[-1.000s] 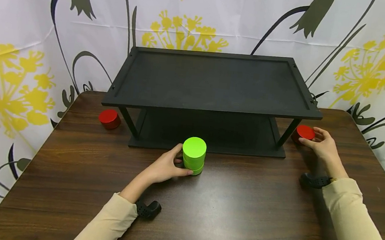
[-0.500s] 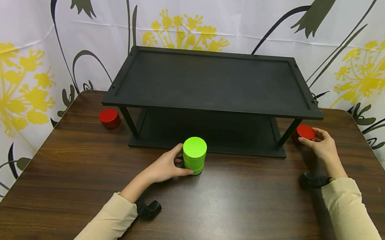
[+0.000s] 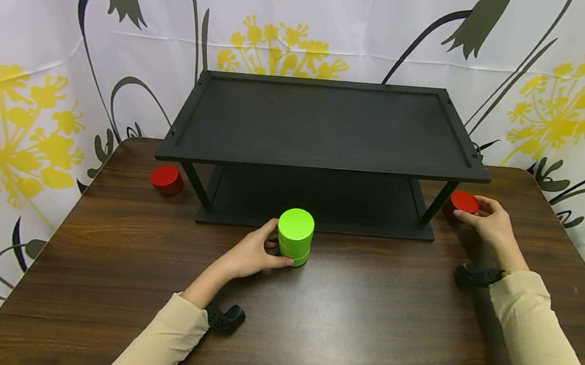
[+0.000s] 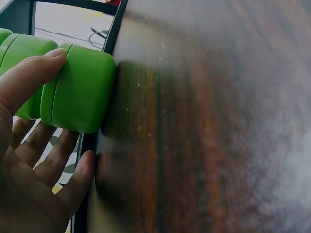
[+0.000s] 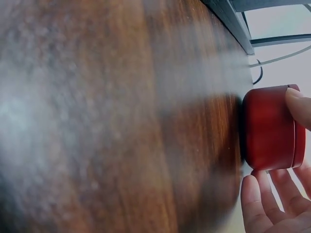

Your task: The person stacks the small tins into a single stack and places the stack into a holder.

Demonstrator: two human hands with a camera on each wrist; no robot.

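Grips a seamed green cylinder (image 3: 294,237) in the left hand (image 3: 251,255), just in front of a black two-tier shelf (image 3: 320,126) near the far edge of the worktop (image 3: 390,318). Pinches a red cylinder (image 3: 462,201) in the right hand (image 3: 493,221), toward the far right corner. Has a second red cylinder (image 3: 166,180) near the left edge. Wears cream sleeves (image 3: 540,339).

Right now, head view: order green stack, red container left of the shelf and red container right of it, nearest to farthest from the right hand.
1. Right red container: right of the shelf, in the right hand.
2. Green stack: middle, in front of the shelf, held by the left hand.
3. Left red container: left of the shelf, no hand on it.
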